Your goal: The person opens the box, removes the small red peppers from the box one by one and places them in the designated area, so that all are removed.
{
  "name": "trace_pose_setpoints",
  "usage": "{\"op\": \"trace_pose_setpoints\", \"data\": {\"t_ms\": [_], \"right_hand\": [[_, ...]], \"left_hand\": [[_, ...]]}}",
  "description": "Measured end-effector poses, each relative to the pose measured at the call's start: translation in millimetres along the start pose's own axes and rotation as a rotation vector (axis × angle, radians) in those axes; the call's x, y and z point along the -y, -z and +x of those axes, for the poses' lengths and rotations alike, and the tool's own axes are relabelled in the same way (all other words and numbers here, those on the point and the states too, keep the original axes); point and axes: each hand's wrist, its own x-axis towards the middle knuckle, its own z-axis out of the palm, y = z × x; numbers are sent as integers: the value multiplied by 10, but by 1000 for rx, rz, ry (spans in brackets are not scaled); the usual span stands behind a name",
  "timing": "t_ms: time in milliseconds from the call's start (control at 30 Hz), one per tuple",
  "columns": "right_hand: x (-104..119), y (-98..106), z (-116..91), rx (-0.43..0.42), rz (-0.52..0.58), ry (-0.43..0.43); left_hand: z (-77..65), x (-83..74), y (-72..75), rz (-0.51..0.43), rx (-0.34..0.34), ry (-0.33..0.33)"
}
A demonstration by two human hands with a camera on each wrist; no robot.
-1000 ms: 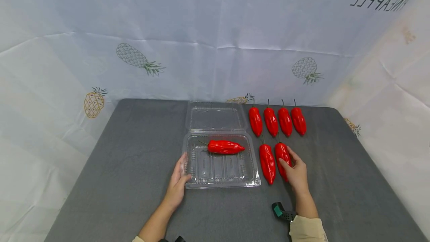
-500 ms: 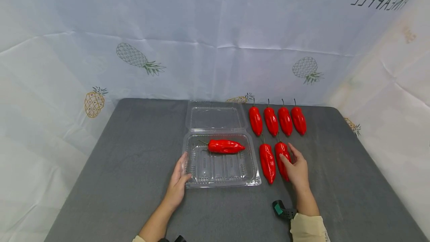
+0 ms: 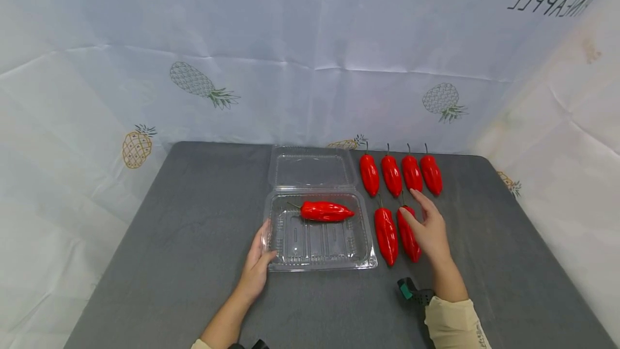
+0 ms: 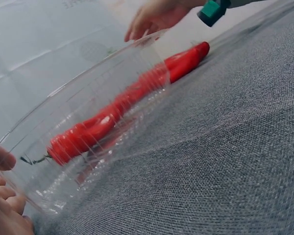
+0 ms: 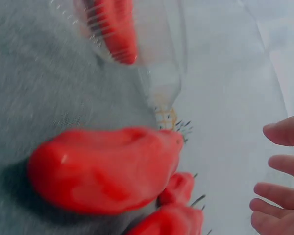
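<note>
A clear plastic clamshell box (image 3: 310,263) lies with its lid folded back, and one red chili pepper (image 3: 325,211) rests crosswise inside it. My left hand (image 3: 254,271) holds the box by its left wall, thumb near the front corner; in the left wrist view its fingertips (image 4: 4,159) meet the clear side. My right hand (image 3: 430,230) hovers over the nearer right red pepper (image 3: 408,241), fingers spread and holding nothing. Seen from the right wrist, the fingers (image 5: 284,195) are apart from the peppers. Another red pepper (image 3: 386,237) lies between that one and the box.
Behind, several more red peppers (image 3: 391,175) lie in a row, stems toward the back edge of the grey table (image 3: 218,198). A pineapple-printed white cloth (image 3: 310,101) hangs behind and around it.
My right hand has come off the nearer right pepper, spreading its fingers and shifting slightly away and up. That pepper stays on the table. The left hand and box have not moved.
</note>
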Motion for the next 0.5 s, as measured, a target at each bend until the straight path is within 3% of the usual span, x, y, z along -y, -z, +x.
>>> {"op": "trace_pose_setpoints", "data": {"t_ms": [167, 367, 500], "right_hand": [[131, -9, 25, 33, -38, 54], [330, -1, 132, 119, -58, 144], [475, -34, 220, 184, -24, 143]], "left_hand": [[-6, -5, -6, -5, -9, 4], [-6, 23, -8, -35, 5, -62], [-6, 49, -11, -51, 18, -83]]}}
